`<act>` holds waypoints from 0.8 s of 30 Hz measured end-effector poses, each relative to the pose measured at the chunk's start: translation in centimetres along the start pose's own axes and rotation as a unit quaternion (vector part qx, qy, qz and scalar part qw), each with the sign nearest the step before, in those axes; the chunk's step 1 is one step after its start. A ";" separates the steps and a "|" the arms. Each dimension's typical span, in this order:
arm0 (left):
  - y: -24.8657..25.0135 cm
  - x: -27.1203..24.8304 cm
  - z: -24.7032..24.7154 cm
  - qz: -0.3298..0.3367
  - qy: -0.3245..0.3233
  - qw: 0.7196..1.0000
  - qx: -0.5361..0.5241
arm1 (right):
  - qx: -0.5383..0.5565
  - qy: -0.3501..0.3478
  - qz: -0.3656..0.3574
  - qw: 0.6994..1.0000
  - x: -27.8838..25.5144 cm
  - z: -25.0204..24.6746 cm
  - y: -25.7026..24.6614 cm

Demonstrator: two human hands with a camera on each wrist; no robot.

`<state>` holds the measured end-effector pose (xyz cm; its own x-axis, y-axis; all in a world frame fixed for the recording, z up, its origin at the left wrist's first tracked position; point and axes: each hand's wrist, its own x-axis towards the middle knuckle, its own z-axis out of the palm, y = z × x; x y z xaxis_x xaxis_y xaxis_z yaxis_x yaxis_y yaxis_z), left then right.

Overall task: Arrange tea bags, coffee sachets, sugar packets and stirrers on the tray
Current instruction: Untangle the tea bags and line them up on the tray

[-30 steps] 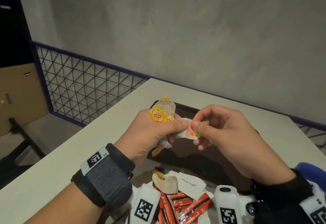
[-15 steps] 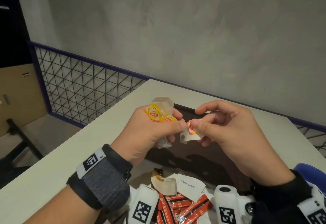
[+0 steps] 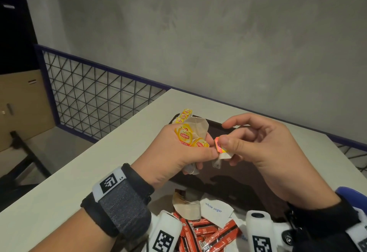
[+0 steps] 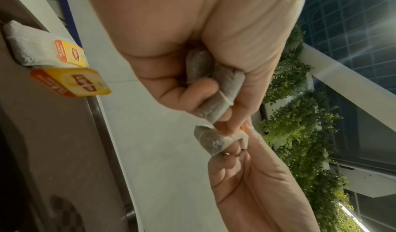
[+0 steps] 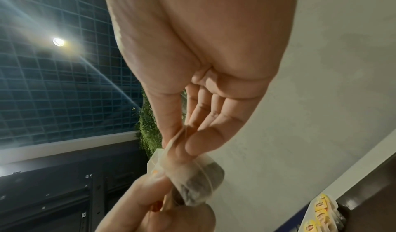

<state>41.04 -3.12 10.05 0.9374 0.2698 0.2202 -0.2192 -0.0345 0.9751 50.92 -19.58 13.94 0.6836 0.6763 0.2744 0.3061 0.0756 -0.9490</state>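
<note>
My left hand (image 3: 202, 158) grips a bunch of tea bags (image 3: 195, 130) with yellow Lipton tags, held above the dark brown tray (image 3: 248, 184). Close to its right, my right hand (image 3: 224, 148) pinches a single tea bag (image 3: 223, 153) by its orange tag between thumb and fingers. The left wrist view shows the gripped bags (image 4: 216, 90) and the single bag (image 4: 214, 142) almost touching. In the right wrist view the pinched bag (image 5: 193, 183) hangs below the thumb. A few tea bags (image 3: 184, 115) lie at the tray's far left corner.
Near me lies a pile of red coffee sachets (image 3: 210, 234), a white sugar packet (image 3: 215, 211) and a loose tea bag (image 3: 186, 208). The white table (image 3: 79, 172) ends at its left edge beside a blue mesh railing (image 3: 95, 94).
My right hand has drawn one tea bag out of the left hand's bunch and turned its tag upward. Both hands stayed above the tray.
</note>
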 end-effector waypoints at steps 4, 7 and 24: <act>-0.1 0.1 -0.1 -0.002 0.016 1.000 -0.003 | -0.009 0.005 -0.006 1.000 0.1 -0.2 0.0; -0.3 0.2 0.0 0.000 0.033 0.999 0.000 | 0.014 -0.001 0.000 1.000 0.0 -0.2 -0.1; 0.1 -0.1 -0.1 0.017 0.005 0.999 -0.030 | 0.012 -0.001 0.026 1.000 -0.1 -0.2 -0.2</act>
<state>40.95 -3.06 10.09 0.9266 0.2784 0.2529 -0.2670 0.0136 0.9636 50.92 -19.78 14.16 0.6964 0.6816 0.2247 0.2549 0.0578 -0.9652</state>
